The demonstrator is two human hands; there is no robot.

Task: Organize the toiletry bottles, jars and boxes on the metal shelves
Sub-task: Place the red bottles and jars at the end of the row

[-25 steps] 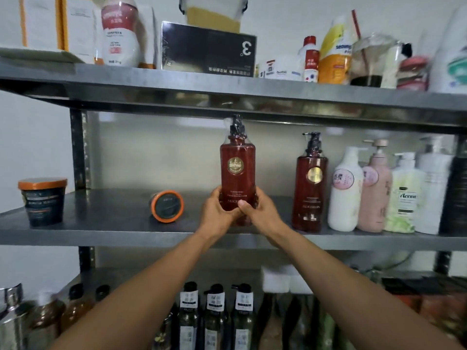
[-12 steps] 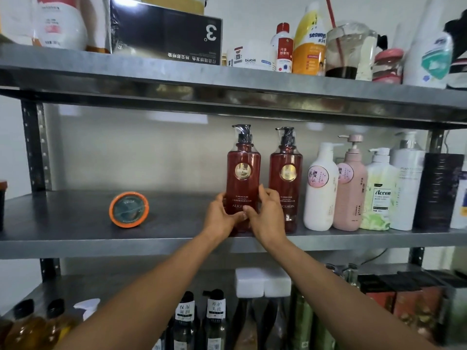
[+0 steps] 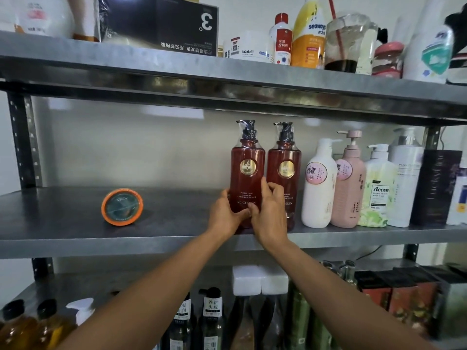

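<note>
At the front edge of the middle shelf (image 3: pixel 75 239), the left hand (image 3: pixel 226 214) wraps the lower left side of the dark red pump bottle (image 3: pixel 247 170). The right hand (image 3: pixel 269 219) curls round its lower front and right side, thumbs nearly meeting. The bottle stands upright close to that front edge, touching or just beside its twin (image 3: pixel 285 157) on the right. It looks full, rigid and film-wrapped, so it is probably heavy and a little slick. A low two-handed hold on the body suits it better than the thin pump neck. Farther left and deeper in, an orange-lidded jar (image 3: pixel 122 207) lies on its side.
</note>
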